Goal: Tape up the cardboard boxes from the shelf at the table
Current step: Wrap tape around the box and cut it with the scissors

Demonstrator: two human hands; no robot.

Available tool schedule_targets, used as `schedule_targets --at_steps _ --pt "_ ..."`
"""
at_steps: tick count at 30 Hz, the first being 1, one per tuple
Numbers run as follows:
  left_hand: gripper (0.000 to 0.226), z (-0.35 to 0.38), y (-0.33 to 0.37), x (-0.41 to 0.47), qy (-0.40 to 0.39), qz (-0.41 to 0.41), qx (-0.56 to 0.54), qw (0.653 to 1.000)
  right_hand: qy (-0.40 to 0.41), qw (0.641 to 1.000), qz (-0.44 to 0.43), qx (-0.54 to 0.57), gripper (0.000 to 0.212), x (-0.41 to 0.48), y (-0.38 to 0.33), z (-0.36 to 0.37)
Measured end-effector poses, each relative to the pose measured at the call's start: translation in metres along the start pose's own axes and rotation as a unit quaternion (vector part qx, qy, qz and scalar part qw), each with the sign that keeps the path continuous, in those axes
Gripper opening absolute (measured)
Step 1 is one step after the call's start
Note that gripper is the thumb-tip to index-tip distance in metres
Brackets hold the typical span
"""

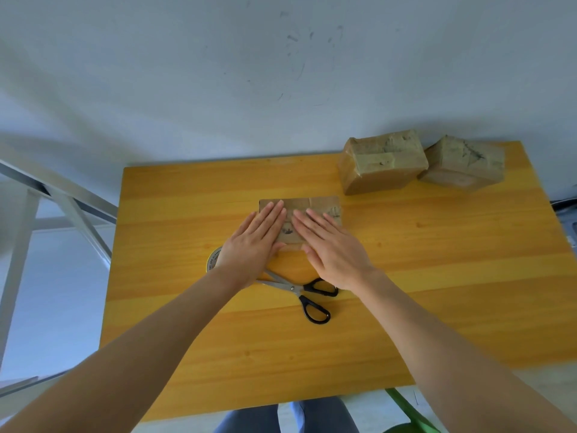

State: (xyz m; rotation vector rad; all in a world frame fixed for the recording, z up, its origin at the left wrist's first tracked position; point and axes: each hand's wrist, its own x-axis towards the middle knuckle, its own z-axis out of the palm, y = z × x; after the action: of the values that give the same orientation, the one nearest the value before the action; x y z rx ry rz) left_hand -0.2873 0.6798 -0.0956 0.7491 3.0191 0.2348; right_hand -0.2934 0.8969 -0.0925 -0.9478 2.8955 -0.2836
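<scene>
A small flat cardboard box point(315, 205) lies at the middle of the yellow wooden table point(437, 276). My left hand point(253, 245) presses flat on its left half with straight fingers. My right hand point(331, 245) presses flat on its right half in the same way. A roll of tape point(214, 259) lies just left of the box, mostly hidden under my left wrist. Scissors point(307, 295) with black handles lie on the table below my hands, blades pointing left.
Two taped cardboard boxes, one point(382, 160) beside the other point(462, 164), sit at the table's far right corner against the white wall. A metal shelf frame point(71, 207) stands to the left. A green stool point(409, 414) and my legs show below the near edge.
</scene>
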Motion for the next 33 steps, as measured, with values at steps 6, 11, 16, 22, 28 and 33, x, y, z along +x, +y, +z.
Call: schedule_targets --at_steps 6,11,16,22,28,33 --pt "0.062 0.001 0.003 -0.002 -0.02 -0.033 0.005 0.999 -0.006 1.0 0.015 0.002 0.055 -0.005 0.008 0.0" --pt "0.07 -0.005 0.013 -0.001 -0.067 -0.079 -0.102 0.989 0.0 0.989 0.105 0.105 0.069 -0.021 0.009 -0.003" --pt "0.069 -0.01 0.027 0.003 -0.02 -0.153 -0.366 0.918 0.052 0.934 0.217 0.28 0.078 -0.004 -0.019 -0.005" --pt "0.072 -0.011 0.037 0.005 -0.007 -0.219 -0.464 0.858 0.068 0.906 0.271 0.319 0.085 0.002 -0.026 -0.005" --pt "0.078 -0.012 0.039 0.005 0.014 -0.273 -0.606 0.747 0.093 0.873 0.303 0.37 0.091 0.005 -0.03 -0.007" --pt "0.08 -0.022 0.042 0.008 0.008 -0.301 -0.636 0.71 0.065 0.905 0.301 0.294 0.086 0.006 -0.031 -0.007"
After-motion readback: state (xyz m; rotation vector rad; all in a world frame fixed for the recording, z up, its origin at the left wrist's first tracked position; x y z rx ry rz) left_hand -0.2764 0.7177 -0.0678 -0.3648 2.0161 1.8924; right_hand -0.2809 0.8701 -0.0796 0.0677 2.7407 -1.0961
